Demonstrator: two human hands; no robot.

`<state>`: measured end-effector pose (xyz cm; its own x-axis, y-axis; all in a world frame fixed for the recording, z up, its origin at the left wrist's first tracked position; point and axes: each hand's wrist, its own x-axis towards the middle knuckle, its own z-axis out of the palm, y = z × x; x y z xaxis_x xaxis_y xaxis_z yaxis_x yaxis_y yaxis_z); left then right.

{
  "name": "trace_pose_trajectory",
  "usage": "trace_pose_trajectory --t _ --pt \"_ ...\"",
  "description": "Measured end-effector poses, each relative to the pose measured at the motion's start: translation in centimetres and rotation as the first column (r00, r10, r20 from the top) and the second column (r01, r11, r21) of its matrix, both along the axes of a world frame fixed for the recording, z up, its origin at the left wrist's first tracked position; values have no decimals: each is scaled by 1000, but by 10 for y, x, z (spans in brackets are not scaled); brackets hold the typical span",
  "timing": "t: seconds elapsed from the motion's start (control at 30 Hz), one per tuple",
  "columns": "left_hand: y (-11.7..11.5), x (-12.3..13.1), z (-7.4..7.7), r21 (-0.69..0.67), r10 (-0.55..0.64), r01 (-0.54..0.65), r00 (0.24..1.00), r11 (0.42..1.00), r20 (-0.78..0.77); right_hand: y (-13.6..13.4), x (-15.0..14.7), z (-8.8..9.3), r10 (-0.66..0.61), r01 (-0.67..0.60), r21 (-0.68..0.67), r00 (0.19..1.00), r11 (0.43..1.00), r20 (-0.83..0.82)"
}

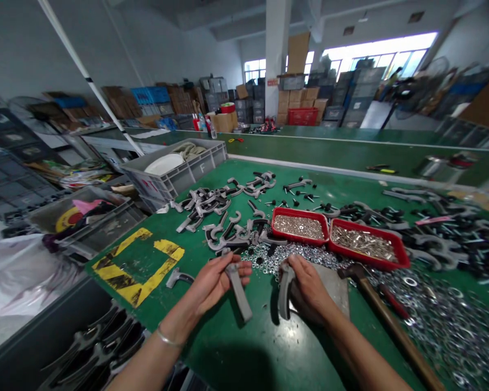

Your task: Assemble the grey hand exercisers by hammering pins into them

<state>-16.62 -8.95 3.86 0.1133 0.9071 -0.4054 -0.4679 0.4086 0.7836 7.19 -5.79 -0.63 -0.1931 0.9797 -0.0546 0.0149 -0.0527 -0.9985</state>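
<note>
Head view, left to right: loose grey bracket (179,278) on the green surface (155,320), left hand's grip (212,285) closed on a grey plastic bracket (239,293), right hand's grip (307,288) closed on a second bracket (285,290), steel washers (269,258) just behind, wooden-handled hammer (391,320) beside.

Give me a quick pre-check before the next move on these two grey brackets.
1. Left hand holding a grey bracket: ok.
2. Right hand holding a second bracket: ok.
3. Washers contained: not ok, lying loose on the green mat.
4. Hammer clear of the right hand: ok, lying beside it.
5. Brackets undamaged: cannot tell, fingers cover parts of them.
</note>
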Motion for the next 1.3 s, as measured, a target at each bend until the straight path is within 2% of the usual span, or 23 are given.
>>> trace_pose_trajectory --t 0.07,0.13,0.2,0.27,0.3,0.37,0.43,0.53,0.6,0.73,0.9,1.13,1.23,1.3 --pt "-31 24 -11 -15 -54 53 997 998 -49 -10 22 7 -41 39 -45 999 998 -36" --pt "-63 58 -32 -81 -174 168 982 983 -78 -34 44 9 -50 41 -121 996 992 -67" --pt "-90 90 -52 -146 -343 337 939 930 -16 -66 63 4 -65 45 -239 995 970 -75" --pt "-104 113 -62 -139 -470 477 879 868 86 -96 76 -4 -94 82 -331 995 940 -21" --pt "-105 120 -62 -109 -483 493 869 863 107 -109 81 -7 -102 107 -327 994 939 32" --pt "-97 129 -55 -39 -436 437 900 899 29 -129 88 -10 -114 151 -205 977 967 180" --pt "-83 136 -46 26 -383 393 908 919 -169 -140 91 -7 -132 154 -42 937 987 324" --pt "-70 152 -38 59 -374 436 828 898 -419 -147 93 5 -135 125 54 875 991 465" --pt "-71 163 -37 65 -378 460 795 886 -474 -148 94 12 -128 103 77 846 992 517" --pt "-80 177 -38 58 -408 488 784 871 -468 -148 97 17 -136 66 137 793 988 594" --pt "-82 185 -36 61 -417 507 766 860 -490 -147 99 14 -108 17 151 779 988 617" --pt "-92 185 -35 99 -376 545 687 833 -622 -157 94 8 -152 91 156 885 984 440" --pt "-94 176 -33 172 -280 571 615 803 -737 -159 93 12 -128 76 134 891 988 435" --pt "-92 168 -30 222 -205 637 525 738 -826 -159 94 18 -83 29 127 893 991 443"
